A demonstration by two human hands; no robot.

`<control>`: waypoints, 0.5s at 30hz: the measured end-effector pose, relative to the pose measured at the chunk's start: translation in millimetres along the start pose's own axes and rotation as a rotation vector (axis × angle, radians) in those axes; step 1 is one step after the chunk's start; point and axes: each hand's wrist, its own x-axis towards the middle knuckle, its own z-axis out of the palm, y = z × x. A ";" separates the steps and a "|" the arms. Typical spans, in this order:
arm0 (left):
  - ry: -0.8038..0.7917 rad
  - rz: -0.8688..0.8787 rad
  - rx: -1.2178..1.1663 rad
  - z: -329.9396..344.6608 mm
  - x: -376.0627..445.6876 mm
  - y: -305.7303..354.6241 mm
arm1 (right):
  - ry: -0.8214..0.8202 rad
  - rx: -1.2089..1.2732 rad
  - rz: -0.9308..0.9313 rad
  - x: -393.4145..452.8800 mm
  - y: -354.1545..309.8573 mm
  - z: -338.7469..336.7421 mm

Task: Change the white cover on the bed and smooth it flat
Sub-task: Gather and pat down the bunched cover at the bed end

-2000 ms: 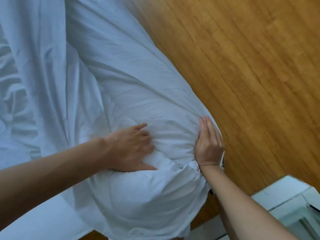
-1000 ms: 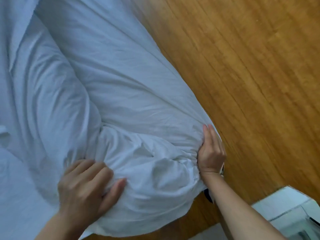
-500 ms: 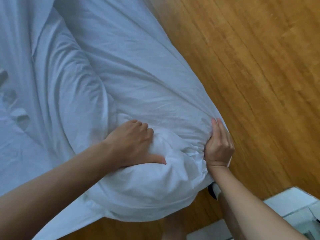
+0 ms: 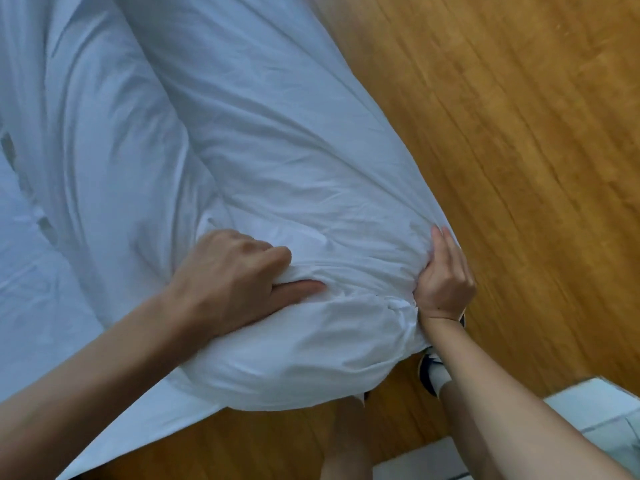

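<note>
**Both hands on the bunched corner of the cover**

We see the white cover (image 4: 277, 140) spread over most of the left and middle of the view, wrinkled and puffed up, with its rounded corner hanging out over the wooden floor (image 4: 519, 150) at the lower middle. Long folds run up and away from that corner towards the top left.

Our left hand (image 4: 228, 278) sits on top of the bulging corner. Its fingers are curled, with a ridge of cloth caught between the bent fingers and the thumb, which lies straight along the fold. We read this as a grip on the cover. The forearm comes in from the lower left edge.

Our right hand (image 4: 445, 282) is at the right edge of the same corner, just above the floor. Its fingers are curled into the gathered cloth, where the creases draw together into a tight knot at the palm. It, too, holds the cover. The two hands are near each other, with a stretch of taut, creased cloth between them.

Below the right wrist a shoe (image 4: 429, 372), dark with a white sock, stands on the floor, partly hidden by the arm. A pale piece of furniture (image 4: 588, 410) fills the lower right corner.
</note>
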 end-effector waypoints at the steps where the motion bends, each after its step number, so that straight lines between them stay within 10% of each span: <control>1: 0.066 0.007 -0.031 -9.2 -2.0 4.5 | -0.011 0.003 0.008 -0.4 0.8 0.4; 15: 0.314 -0.230 -0.042 39.6 -129.7 7.4 | -0.058 -0.034 0.040 -0.4 -1.9 -0.9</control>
